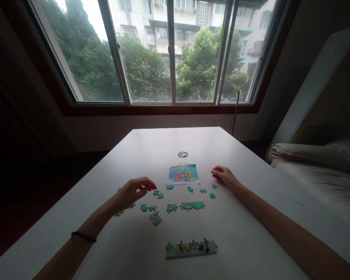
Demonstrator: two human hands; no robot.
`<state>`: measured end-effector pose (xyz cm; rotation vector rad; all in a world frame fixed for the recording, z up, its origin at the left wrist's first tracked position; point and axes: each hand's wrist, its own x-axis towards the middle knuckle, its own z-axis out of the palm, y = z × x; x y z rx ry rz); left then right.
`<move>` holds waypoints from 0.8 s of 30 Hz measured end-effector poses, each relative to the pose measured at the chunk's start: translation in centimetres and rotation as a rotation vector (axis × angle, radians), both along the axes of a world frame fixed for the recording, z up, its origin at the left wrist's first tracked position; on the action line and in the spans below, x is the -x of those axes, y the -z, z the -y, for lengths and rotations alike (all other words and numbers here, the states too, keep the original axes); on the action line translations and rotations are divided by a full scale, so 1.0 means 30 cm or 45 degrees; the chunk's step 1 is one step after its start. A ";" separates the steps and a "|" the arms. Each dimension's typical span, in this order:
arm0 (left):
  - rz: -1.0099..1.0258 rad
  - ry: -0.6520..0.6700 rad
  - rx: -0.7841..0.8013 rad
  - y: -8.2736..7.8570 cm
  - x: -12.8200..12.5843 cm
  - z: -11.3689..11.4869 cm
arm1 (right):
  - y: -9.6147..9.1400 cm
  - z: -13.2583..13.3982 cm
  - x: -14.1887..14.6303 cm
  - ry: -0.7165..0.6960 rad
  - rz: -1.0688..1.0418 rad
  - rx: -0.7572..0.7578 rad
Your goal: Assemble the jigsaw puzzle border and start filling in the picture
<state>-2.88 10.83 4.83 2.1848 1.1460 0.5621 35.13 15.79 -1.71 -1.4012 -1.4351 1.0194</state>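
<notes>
Several loose green puzzle pieces [159, 195] lie scattered on the white table [251, 241]. My left hand [135, 189] hovers over the left of the scatter, fingers curled and thumb near the fingertips; nothing shows in them. My right hand [225, 175] rests on the table to the right of a small cartoon reference picture [183, 174], fingers loosely curled, beside a few pieces. A short joined row of pieces [192, 205] lies in the middle. A longer assembled strip [191, 249] lies nearest me.
A small round dark hole or disc [182, 154] sits in the table beyond the picture. A clear object [140, 132] lies at the far left edge. A pale cushioned sofa [315, 163] stands at the right. A big window [169, 50] faces trees and buildings.
</notes>
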 end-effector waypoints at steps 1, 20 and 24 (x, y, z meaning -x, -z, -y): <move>-0.029 -0.029 0.029 -0.004 0.026 -0.009 | 0.002 0.002 0.003 0.002 0.006 -0.023; -0.462 0.094 -0.012 0.035 0.010 0.026 | -0.007 0.014 0.007 -0.031 0.042 -0.098; -0.425 0.126 0.002 0.044 -0.003 0.033 | -0.012 0.013 0.008 -0.025 0.021 -0.084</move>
